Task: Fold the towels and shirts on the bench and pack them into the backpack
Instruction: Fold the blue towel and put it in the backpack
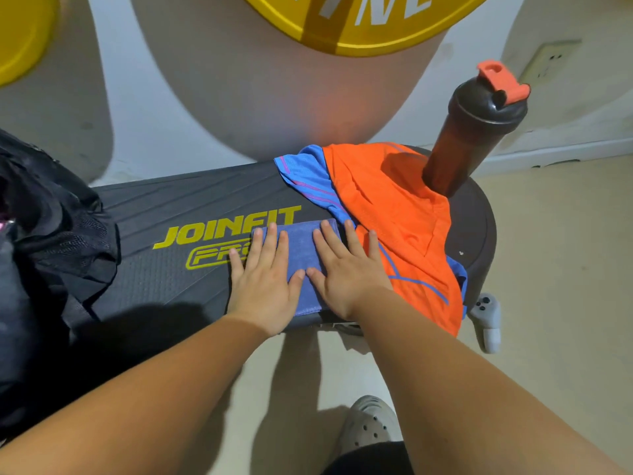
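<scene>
Right, we start big: the dark bench (171,207) runs across in front of us, yellow lettering on top. On its left end slumps the black backpack (51,217), and we can't make out what, if anything, is packed inside.

Over on the right end the orange shirt (404,228) lies spread and rumpled, one edge hanging off the near side, not folded at all. Under it peeks the blue shirt (305,173), also loose and unfolded. A dark shaker bottle (469,138) stands on the orange shirt and pins it, so by our reckoning it has to come off before that shirt can be folded.

Now the action: the blue towel (301,248) sits at the bench's near edge, just beside the shirts, already down to a neat small rectangle. Our left hand (263,286) lies flat on its left side, fingers straight and spread, gripping nothing. Our right hand (346,279) presses flat on its right side the same way, fingertips reaching the orange shirt's hem.

So we judge it early: one towel folded but unpacked, two shirts untouched, packing ahead of us.
</scene>
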A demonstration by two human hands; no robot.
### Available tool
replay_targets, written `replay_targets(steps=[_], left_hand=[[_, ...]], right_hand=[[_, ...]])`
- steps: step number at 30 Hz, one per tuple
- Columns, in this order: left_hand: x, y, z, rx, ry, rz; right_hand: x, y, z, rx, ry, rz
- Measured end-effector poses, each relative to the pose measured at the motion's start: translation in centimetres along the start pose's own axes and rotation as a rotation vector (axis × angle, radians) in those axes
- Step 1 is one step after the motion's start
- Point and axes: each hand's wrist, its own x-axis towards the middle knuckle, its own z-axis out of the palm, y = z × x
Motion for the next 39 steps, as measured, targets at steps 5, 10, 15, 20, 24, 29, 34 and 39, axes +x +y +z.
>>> replay_targets(steps=[5,10,15,20,24,29,34,39], left_hand=[[0.4,0.2,0.6,-0.012,-0.022,-0.03],[-0.1,0.1,0.0,-0.112,0.029,-0.101],[-1.4,-0.9,-0.3,-0.257,0.036,-0.244],[-1.6,-1.6,-1.4,-0.319,0.03,-0.191],[-0.7,-1.9,-2.2,-0.658,-0.02,-0.194],[0.9,-5.4,-4.1,-0.797,-0.084,-0.183],[2.8,-10.6,-7.0,-0.579,-0.004,-0.204],[2.5,-11.9,-6.6,-0.377,-0.121,-0.11]], right_hand=[[1.0,0.4,0.6,0.01,0.005,0.023],[1.7,0.6,-0.5,0.01,0.031,-0.026],[2.9,0.7,-1.8,0.112,-0.001,-0.021],[3.1,0.5,-2.4,0.111,-0.036,0.0],[3.3,0.1,-3.0,0.097,-0.047,0.027],[1.9,-0.4,-3.9,0.158,-0.013,0.026],[1.1,-2.2,-5.2,0.486,-0.28,-0.009],[2.5,-2.9,-6.2,0.344,-0.087,0.1]])
